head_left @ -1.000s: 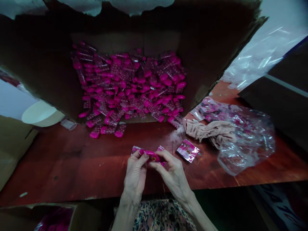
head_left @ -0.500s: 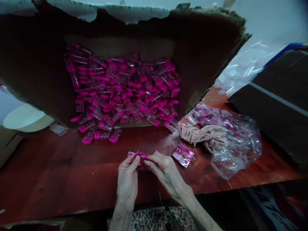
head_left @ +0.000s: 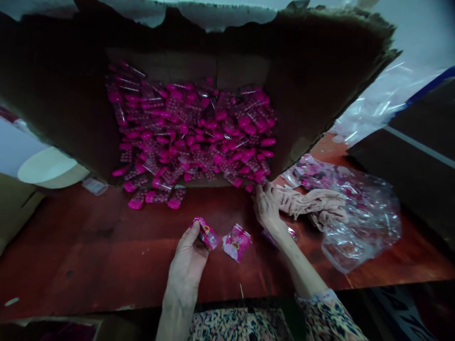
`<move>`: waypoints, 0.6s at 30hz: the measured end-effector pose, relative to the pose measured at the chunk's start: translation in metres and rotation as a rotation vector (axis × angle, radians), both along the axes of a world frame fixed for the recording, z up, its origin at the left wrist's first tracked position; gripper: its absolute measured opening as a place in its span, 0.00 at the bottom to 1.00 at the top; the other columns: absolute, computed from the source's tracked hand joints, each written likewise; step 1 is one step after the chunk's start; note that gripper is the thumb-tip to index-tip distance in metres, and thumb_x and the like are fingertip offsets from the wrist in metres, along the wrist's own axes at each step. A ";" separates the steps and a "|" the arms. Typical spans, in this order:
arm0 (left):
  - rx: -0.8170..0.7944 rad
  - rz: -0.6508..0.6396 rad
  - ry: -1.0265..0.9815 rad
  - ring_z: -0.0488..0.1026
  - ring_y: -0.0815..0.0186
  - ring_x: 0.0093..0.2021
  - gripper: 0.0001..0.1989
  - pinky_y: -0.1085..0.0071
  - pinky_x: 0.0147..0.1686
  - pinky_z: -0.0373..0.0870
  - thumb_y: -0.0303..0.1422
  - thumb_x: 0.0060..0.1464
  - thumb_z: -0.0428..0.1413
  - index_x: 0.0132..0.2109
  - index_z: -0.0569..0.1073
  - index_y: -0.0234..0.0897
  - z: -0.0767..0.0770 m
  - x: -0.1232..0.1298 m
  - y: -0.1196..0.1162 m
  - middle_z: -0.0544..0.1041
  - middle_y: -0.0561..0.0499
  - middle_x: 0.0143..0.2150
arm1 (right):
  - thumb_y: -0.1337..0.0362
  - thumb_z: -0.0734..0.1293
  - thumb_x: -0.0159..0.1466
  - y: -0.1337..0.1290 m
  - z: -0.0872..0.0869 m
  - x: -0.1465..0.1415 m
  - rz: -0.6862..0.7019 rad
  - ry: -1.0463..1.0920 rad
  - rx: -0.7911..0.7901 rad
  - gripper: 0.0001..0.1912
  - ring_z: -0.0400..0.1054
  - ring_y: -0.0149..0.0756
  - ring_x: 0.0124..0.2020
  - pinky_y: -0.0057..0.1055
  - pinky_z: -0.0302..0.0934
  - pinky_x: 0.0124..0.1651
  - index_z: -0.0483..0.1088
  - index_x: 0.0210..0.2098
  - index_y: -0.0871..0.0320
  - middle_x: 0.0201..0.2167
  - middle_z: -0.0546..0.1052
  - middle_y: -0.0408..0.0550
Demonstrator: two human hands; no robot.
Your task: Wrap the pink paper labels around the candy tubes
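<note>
Held packet [head_left: 208, 236]: in the left fingers [head_left: 193, 231]
Middle packet [head_left: 237, 243]: on the table [head_left: 117, 246], right of the left fingers
Third packet [head_left: 292, 233]: partly behind the right forearm, nearer than the right fingers [head_left: 262, 195]
Carton [head_left: 305, 99]: beyond both hands' fingers
Pile [head_left: 192, 137]: in the carton, spilling forward; right fingers at its near right corner
Cloth [head_left: 309, 202]: just right of the right fingers
Bag [head_left: 369, 222]: right of the cloth
Bowl [head_left: 50, 168]: left of the carton
</note>
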State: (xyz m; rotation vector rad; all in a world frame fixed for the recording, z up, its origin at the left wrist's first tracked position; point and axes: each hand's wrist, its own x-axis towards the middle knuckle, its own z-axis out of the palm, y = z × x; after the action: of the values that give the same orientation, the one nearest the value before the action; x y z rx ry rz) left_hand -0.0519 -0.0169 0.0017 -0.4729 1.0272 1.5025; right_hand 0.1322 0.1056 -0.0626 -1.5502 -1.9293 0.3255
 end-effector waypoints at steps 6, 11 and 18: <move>0.036 0.031 -0.042 0.72 0.72 0.20 0.13 0.75 0.24 0.71 0.22 0.56 0.49 0.26 0.73 0.32 0.002 -0.009 0.010 0.75 0.51 0.21 | 0.68 0.56 0.58 -0.032 0.008 -0.010 0.107 0.108 -0.126 0.09 0.62 0.47 0.37 0.45 0.56 0.42 0.66 0.33 0.61 0.31 0.70 0.54; 0.078 0.035 -0.038 0.71 0.72 0.22 0.08 0.75 0.24 0.70 0.23 0.52 0.55 0.26 0.72 0.32 -0.005 -0.011 0.013 0.75 0.51 0.22 | 0.57 0.53 0.65 -0.079 0.039 -0.027 0.229 0.282 -0.367 0.17 0.65 0.33 0.24 0.27 0.60 0.27 0.66 0.31 0.60 0.23 0.71 0.45; 0.137 0.032 -0.009 0.71 0.73 0.22 0.10 0.77 0.27 0.69 0.25 0.56 0.52 0.27 0.73 0.31 -0.007 -0.001 0.011 0.75 0.52 0.23 | 0.55 0.57 0.65 -0.131 0.073 -0.053 0.270 0.783 -0.680 0.15 0.68 0.32 0.27 0.25 0.62 0.28 0.68 0.37 0.60 0.29 0.74 0.46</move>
State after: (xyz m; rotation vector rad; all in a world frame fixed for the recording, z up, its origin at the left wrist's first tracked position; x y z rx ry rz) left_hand -0.0531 -0.0055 -0.0049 -0.4006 0.9070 1.5863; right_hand 0.0792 -0.0249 0.0107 -1.2208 -1.4257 1.5735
